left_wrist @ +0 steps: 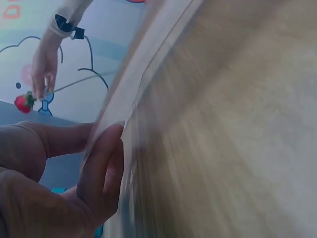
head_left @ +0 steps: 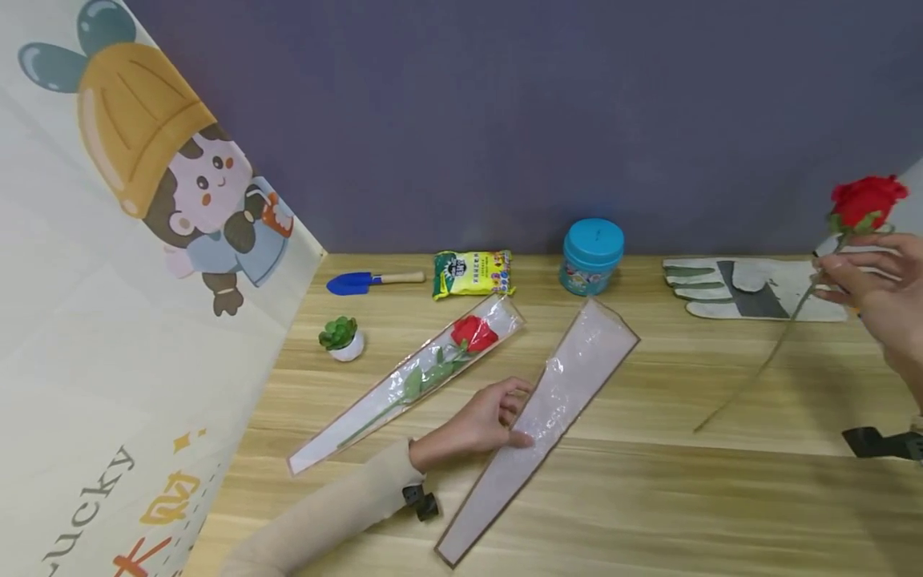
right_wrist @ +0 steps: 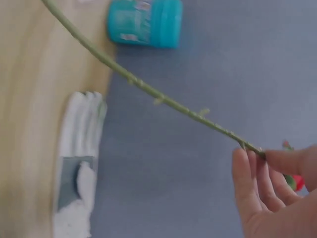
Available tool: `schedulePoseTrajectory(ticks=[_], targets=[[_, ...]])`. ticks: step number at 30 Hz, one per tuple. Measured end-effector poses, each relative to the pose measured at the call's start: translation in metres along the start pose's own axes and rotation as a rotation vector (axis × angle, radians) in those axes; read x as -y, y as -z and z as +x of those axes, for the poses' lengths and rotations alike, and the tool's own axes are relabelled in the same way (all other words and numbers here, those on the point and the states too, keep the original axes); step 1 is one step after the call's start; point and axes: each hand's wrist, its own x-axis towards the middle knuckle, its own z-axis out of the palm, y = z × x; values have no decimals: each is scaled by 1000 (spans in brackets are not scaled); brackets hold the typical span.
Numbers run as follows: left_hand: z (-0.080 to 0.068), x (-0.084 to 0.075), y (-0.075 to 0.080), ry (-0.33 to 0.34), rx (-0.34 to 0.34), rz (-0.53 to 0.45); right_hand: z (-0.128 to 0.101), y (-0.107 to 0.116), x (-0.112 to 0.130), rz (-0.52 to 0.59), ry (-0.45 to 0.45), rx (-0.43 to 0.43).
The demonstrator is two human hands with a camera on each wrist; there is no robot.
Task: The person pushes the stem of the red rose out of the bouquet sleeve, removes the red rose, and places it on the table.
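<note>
My right hand [head_left: 865, 284] pinches a red rose [head_left: 867, 199] high on its green stem [head_left: 764, 365], lifted above the right side of the table; the stem [right_wrist: 148, 89] slants down to the left. My left hand [head_left: 497, 417] pinches the edge of an empty clear flower sleeve [head_left: 555, 401] lying flat on the wooden table [head_left: 685, 497]; its fingers [left_wrist: 101, 168] curl over the sleeve's edge [left_wrist: 143, 69]. A second sleeve with a red rose inside [head_left: 433, 369] lies just left of that hand.
Along the back edge lie a blue trowel [head_left: 360, 281], a yellow-green packet [head_left: 472, 274], a teal jar [head_left: 591, 256] and a grey-white work glove [head_left: 750, 288]. A small potted succulent [head_left: 341, 337] stands at the left, beside a cartoon-printed banner [head_left: 130, 264].
</note>
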Motion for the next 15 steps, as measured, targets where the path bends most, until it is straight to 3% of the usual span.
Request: schedulePoseTrajectory(ticks=[7, 15], targets=[[3, 0, -1, 16, -8, 29, -23, -21, -17, -133, -100, 353], [4, -1, 0, 0, -39, 127, -43, -51, -48, -165, -172, 599]])
